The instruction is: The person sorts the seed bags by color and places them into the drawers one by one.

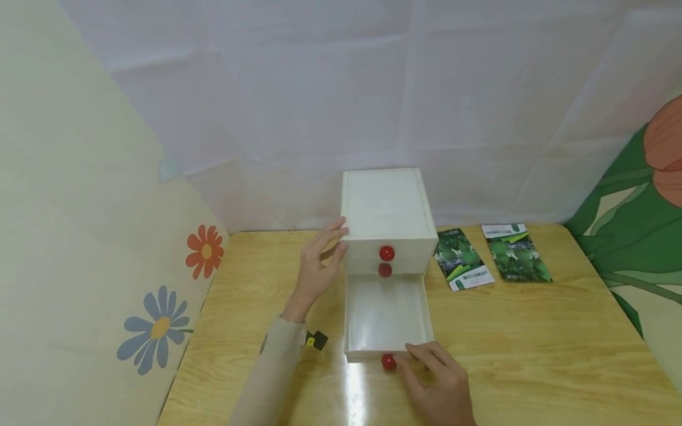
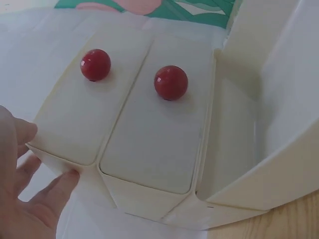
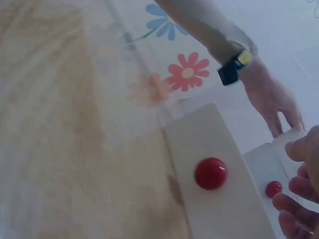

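White drawer cabinet (image 1: 389, 204), bottom drawer (image 1: 386, 313) open

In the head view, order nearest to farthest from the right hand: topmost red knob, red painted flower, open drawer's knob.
1. Open drawer's knob: just left of the right hand.
2. Topmost red knob: farther back, on the cabinet.
3. Red painted flower: far left, on the backdrop.

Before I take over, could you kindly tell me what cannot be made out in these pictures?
Insides of the top drawer and middle drawer: head and left wrist views, hidden by closed fronts.
Small lettering on the leaflets: head view, too small and blurred.
Rest of the right hand: right wrist view, cut off by the right edge.
Back of the cabinet: head view, hidden by its top.
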Demonstrator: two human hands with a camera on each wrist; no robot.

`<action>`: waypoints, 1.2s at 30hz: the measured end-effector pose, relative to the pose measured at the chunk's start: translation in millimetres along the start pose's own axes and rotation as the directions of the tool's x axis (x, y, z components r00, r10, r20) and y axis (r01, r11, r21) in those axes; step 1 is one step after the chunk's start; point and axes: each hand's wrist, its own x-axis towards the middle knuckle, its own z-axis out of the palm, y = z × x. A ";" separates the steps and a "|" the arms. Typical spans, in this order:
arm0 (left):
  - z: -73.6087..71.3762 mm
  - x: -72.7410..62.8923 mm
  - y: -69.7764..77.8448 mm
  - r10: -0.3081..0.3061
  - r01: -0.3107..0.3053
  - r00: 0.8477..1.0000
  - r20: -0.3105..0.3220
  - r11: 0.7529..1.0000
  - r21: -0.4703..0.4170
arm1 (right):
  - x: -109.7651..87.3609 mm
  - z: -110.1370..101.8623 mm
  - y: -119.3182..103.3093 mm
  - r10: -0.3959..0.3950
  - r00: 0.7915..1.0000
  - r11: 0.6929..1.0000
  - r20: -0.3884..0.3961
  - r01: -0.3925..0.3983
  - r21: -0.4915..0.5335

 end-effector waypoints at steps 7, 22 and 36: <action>-2.5 -11.3 10.6 -0.082 0.082 0.996 0.036 0.997 0.005 | 23.9 -19.9 15.5 0.052 0.998 0.998 0.021 -0.051 -0.021; 5.3 -46.1 29.2 -0.123 0.123 0.992 -0.001 0.991 0.044 | 51.3 -29.7 71.3 0.151 0.983 0.980 -0.104 -0.135 0.144; 27.3 -63.5 39.0 -0.069 0.067 0.996 0.065 0.997 0.036 | 71.2 -38.9 101.0 0.230 0.965 0.971 -0.124 -0.219 0.091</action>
